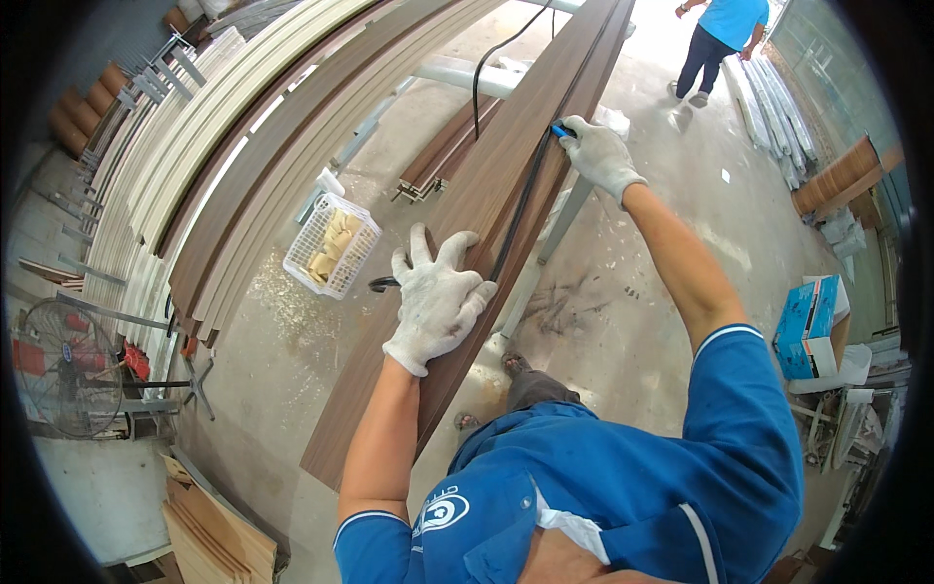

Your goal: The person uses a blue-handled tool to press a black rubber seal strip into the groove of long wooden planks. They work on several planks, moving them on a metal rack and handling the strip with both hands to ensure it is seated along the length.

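A long brown wood-grain board [372, 414] stretches from near my body to the far top. A thin black strip [526, 195] runs lengthwise along it. My left hand [435, 302], in a whitish work glove, rests on the near part of the board with its fingers spread, its right side next to the strip. Beside it, a curved black end [384, 284] sticks out past the board's left edge. Farther along, my gloved right hand [600, 156] is closed on a small blue tool [559, 129] at the strip; its exact kind is hidden by the fingers.
Left of the board, a white plastic basket [334, 243] holds yellowish pieces. Long brown and cream profiles [209, 209] lie on racks farther left, near a standing fan [68, 368]. A blue box [812, 326] sits at right. Another person [718, 44] stands at the far right.
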### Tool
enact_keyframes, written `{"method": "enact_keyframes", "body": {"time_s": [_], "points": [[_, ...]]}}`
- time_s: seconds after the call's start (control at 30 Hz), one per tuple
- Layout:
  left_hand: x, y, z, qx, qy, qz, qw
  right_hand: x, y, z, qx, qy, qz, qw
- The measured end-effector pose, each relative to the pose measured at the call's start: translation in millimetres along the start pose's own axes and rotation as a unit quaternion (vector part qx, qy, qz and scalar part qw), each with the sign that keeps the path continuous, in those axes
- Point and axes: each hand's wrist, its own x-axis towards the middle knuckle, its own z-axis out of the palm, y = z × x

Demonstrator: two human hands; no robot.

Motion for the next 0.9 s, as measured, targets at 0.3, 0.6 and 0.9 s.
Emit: {"method": "enact_keyframes", "body": {"time_s": [0.3, 0.6, 0.9], "points": [[-16.0, 7.2, 11.7, 0.030, 0.122, -0.040, 0.991, 7.3, 0.5, -1.6, -0.014, -0.006, -0.010, 1.000], [-29.4, 16.9, 2.8, 0.030, 0.156, -0.113, 0.981, 7.7, 2.8, -1.4, -0.015, -0.008, -0.011, 1.000], [-38.5, 23.7, 1.8, 0.102, 0.105, -0.106, 0.984, 7.0, -3.2, -5.0, -0.019, -0.022, 0.001, 1.000]]}}
